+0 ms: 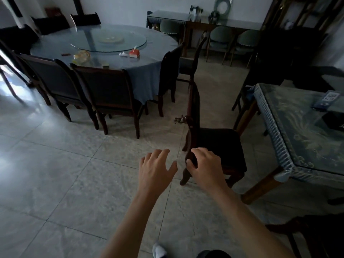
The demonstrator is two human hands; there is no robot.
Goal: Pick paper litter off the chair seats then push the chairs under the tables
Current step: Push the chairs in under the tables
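Dark wood and a black cushion make up the chair [214, 146] in front of me, standing on the pale tiled floor [74, 174] with its seat turned toward the rectangular table [290, 149] on my right, just beside that table's near corner and not pushed under it. I see no paper on the seat. My right hand [204, 166] is over the near end of the chair's back, fingers curled loosely around the wood; I cannot tell whether they actually grip it. My left hand [156, 168] hangs beside it over the floor, fingers spread wide, holding nothing. Farther off, the round table [149, 71] with a blue cloth has dark chairs tucked against its edge, and a red tissue box [134, 53] and crumpled white paper [123, 54] lie on its top.
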